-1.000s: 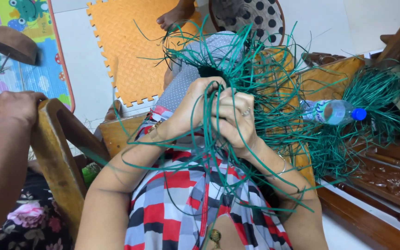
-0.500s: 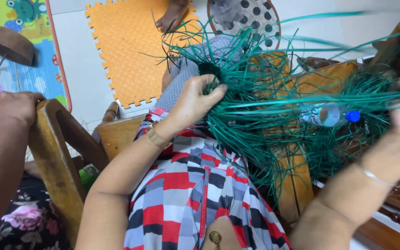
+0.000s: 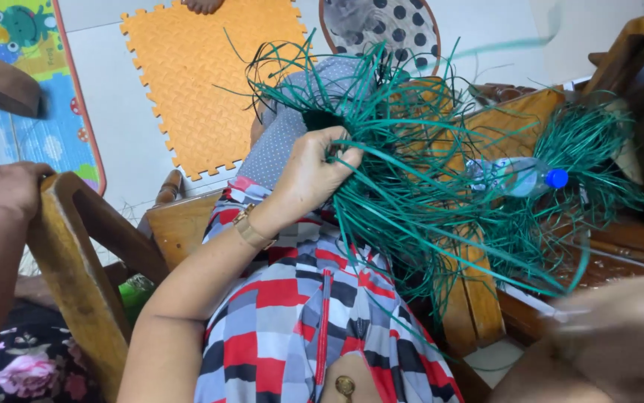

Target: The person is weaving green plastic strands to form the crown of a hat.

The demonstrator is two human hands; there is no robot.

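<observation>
Moved: right hand (image 3: 620, 336) swings low, near camera, blurred; grip unclear.
Left hand (image 3: 314, 168): closed on green strips (image 3: 411, 186).
Beyond strips: bottle (image 3: 516, 177).

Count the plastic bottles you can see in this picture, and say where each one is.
1. A clear plastic bottle with a blue cap lies on its side on the wooden bench at the right, among the green strips. The tangle of strips could hide others.

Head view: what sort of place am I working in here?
Probably a home living room: orange foam puzzle mat and a children's play mat on a tiled floor, with carved wooden furniture around the seat.
</observation>
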